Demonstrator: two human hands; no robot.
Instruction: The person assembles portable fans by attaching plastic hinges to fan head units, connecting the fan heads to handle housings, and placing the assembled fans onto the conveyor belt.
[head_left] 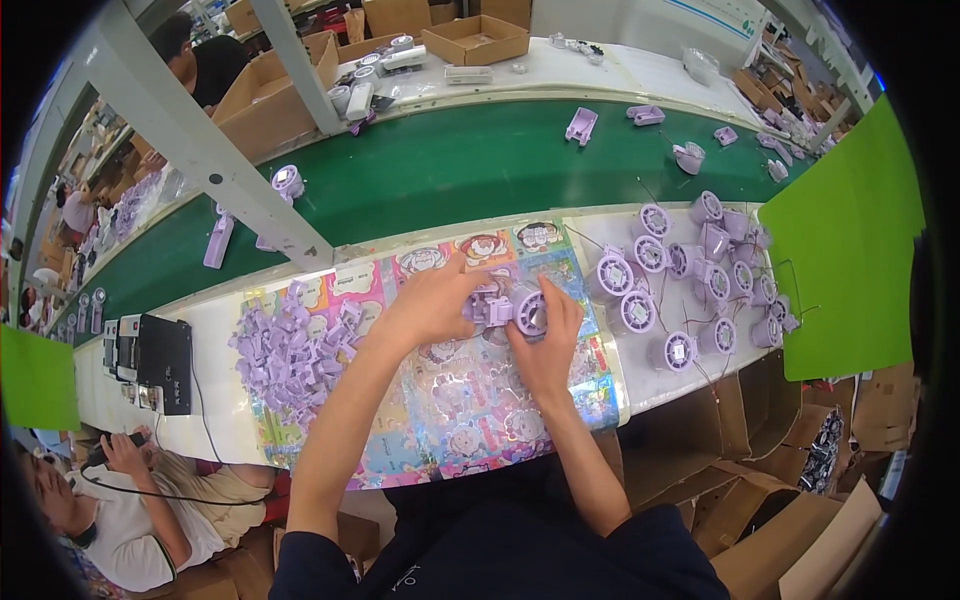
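Over a mat printed with colourful cartoon pictures (460, 400), both my hands are closed around light purple plastic parts. My left hand (430, 302) grips a small purple bracket-like piece (492, 310), its fingertips partly hidden behind it. Against that piece, my right hand (552, 345) holds a round purple fan-like housing (530, 312) by its rim; the two parts touch, but I cannot tell whether they are joined. A heap of small purple plastic pieces (295, 355) lies left of my left forearm. Several round purple housings with thin wires (676, 350) stand to the right of the mat.
A green conveyor belt (450, 160) with scattered purple parts runs beyond the table. A slanted metal post (220, 180) rises at the left, above a black box-shaped device (165, 365). A green panel (850, 250) borders the right; cardboard boxes (740, 500) sit below. Someone sits at lower left.
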